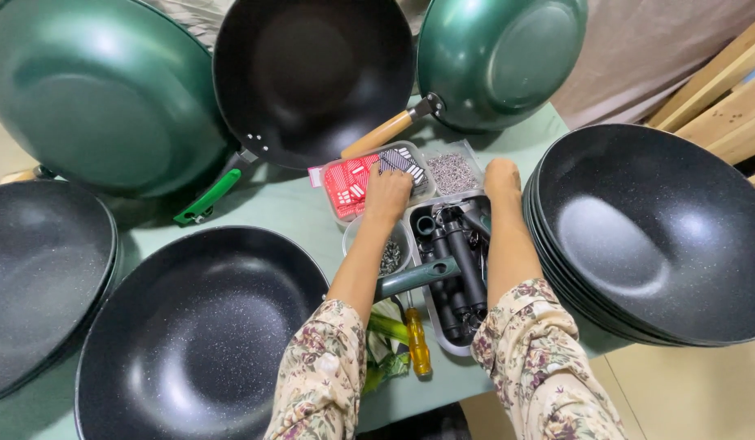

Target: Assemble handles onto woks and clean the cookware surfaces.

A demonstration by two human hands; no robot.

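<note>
My left hand reaches into a clear tray of small red and black-and-white packets, fingertips on the packets; whether it grips one I cannot tell. My right hand rests at the far edge of a grey tray of black pan handles, beside a small container of silver screws. A dark green handle lies across that tray between my forearms. Both arms wear floral sleeves.
Woks ring the green table: a stack of black speckled ones at right, others at front left and far left, green and black ones leaning behind. A yellow-handled screwdriver and a small bowl of screws lie near me.
</note>
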